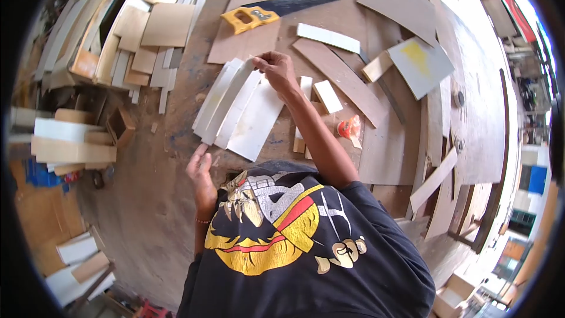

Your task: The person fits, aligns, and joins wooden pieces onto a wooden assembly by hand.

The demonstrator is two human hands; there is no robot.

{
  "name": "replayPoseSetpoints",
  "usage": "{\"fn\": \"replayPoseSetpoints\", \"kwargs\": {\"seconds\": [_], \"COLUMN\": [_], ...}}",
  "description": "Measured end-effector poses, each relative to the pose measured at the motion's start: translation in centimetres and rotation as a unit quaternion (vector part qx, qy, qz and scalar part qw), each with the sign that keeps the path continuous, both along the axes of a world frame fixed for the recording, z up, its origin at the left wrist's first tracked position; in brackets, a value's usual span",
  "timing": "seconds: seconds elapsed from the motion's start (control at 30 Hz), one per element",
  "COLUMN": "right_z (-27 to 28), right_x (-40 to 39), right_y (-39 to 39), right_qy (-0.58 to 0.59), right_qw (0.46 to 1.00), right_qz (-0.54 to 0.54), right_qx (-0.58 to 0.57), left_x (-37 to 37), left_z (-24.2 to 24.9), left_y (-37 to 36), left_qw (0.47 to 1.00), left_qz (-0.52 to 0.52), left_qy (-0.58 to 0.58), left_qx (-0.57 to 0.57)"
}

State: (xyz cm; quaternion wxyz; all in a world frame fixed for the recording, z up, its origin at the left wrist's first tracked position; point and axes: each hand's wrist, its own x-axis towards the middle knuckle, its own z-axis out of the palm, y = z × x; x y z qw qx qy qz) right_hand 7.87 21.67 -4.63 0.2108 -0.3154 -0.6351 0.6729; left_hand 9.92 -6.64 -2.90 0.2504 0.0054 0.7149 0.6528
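Note:
A narrow, pale wooden strip (228, 103) stands on edge across white-faced boards on the worktable. Its far end is pinched between the thumb and fingers of my right hand (276, 72). At the near end, the fingertips of my left hand (202, 178) rest right by the strip's corner, fingers stretched out and loose. To the right of the strip lies a wider white board (254, 122), and another white piece (213, 94) shows on its left.
A yellow-handled handsaw (254, 17) lies on a brown board (226, 47) beyond my hands. An orange-and-clear plastic packet (349, 128) sits right of my forearm. Offcuts are stacked at left (168, 23), and a long plank (338, 79) lies at right.

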Motion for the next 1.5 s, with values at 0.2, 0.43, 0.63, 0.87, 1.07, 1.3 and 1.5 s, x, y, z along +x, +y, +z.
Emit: {"fn": "replayPoseSetpoints", "kwargs": {"seconds": [0.2, 0.43, 0.63, 0.87, 1.07, 1.3, 1.5], "right_z": [2.2, 2.4, 2.9, 0.6, 0.8, -2.8, -4.1], "right_x": [4.4, 8.4, 12.4, 15.4, 18.2, 21.4, 23.6], "right_y": [0.9, 0.4, -0.3, -2.0, -4.7, -3.4, -1.8], "right_qy": [0.009, 0.045, 0.135, 0.166, 0.044, -0.070, -0.245], "right_qw": [0.994, 0.992, 0.981, 0.978, 0.986, 0.947, 0.853], "right_qz": [0.038, 0.055, 0.038, 0.016, -0.067, -0.308, -0.419], "right_qx": [-0.102, -0.108, -0.133, -0.127, -0.149, 0.057, 0.190], "left_x": [-0.9, -3.6, -2.8, -1.5, -0.3, 2.0, 3.5], "left_z": [1.9, 2.0, 1.7, 0.8, -1.4, -4.1, -3.8], "left_y": [1.0, 7.1, 11.9, 12.2, 10.6, 11.7, 15.0], "left_qw": [0.981, 0.969, 0.898, 0.857, 0.848, 0.837, 0.812], "left_qz": [0.054, -0.234, -0.413, -0.489, -0.519, -0.541, -0.538], "left_qy": [0.180, 0.059, -0.103, -0.134, -0.109, 0.077, 0.213], "left_qx": [-0.048, 0.041, 0.112, 0.088, 0.003, -0.032, -0.074]}}
